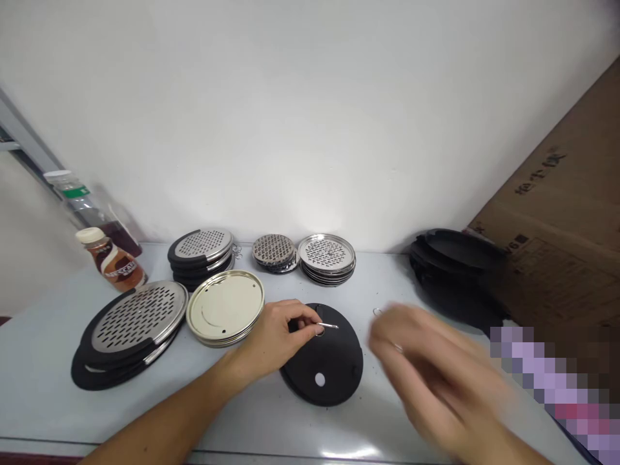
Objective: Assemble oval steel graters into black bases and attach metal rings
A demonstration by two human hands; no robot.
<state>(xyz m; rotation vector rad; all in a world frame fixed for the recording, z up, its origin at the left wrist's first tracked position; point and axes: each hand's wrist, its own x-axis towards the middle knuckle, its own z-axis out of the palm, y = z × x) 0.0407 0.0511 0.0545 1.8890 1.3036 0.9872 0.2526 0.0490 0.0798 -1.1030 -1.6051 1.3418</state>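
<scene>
My left hand (290, 329) pinches a thin metal pin (329, 325) between thumb and forefinger. It is above the upper part of a round black disc (334, 368), which has a pale round hole in its lower part. Right of the disc, my right hand (431, 374) is blurred by motion with its fingers curled. A thin metallic glint shows at its fingers, but I cannot make out what it is. A small wire ring (377, 312) lies on the table just beyond that hand.
Black-rimmed perforated discs (138, 320) are stacked at left, another such stack (203, 245) behind. Gold-coloured lids (225, 307) sit beside them. Small grater discs (274, 252) and silver perforated discs (327, 253) stand near the wall. Bottles (116, 265), black trays (455, 271) and a carton (557, 213) flank these.
</scene>
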